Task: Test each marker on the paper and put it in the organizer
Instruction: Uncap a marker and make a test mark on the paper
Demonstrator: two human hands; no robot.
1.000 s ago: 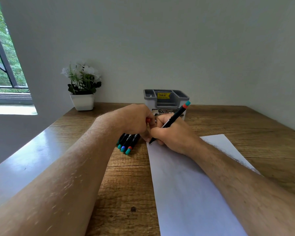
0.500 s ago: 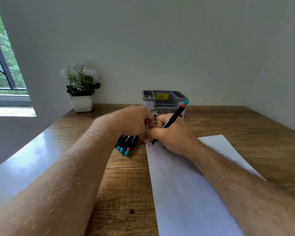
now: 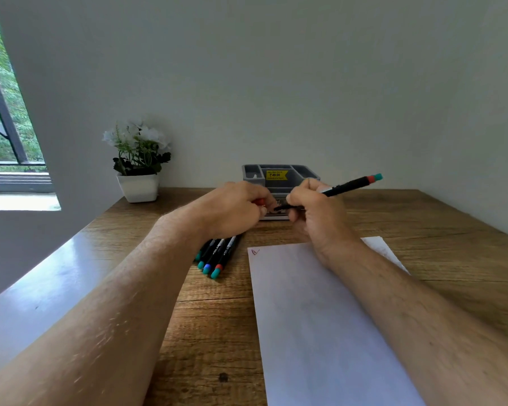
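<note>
My right hand (image 3: 320,215) grips a black marker (image 3: 343,187), fingers curled round its barrel, held up above the wooden table (image 3: 211,332) and tilted so that its teal end with a red band points up and to my right, while its writing end points left toward my other hand. My left hand (image 3: 232,209) is curled too, pinching a small red cap (image 3: 259,202) between its fingertips, just beside the marker's tip; the two hands almost meet, and I cannot tell whether cap and tip touch. Below my left wrist, a cluster of black markers (image 3: 217,254) lies flat on the table, side by side, their teal, blue and red ends pointing toward me. Just to their right lies a white sheet of paper (image 3: 320,332), running from under my right forearm toward the near edge of the view; a small red scribble (image 3: 255,252) sits in its far left corner. Behind my hands, against the pale wall, stands a grey organizer (image 3: 279,174) with several open compartments and a yellow price sticker (image 3: 276,174) on it; my hands hide its lower front. To the far left of it, a white pot of white flowers (image 3: 138,168) stands on the table's back corner, near a window (image 3: 3,127) with green foliage outside
</note>
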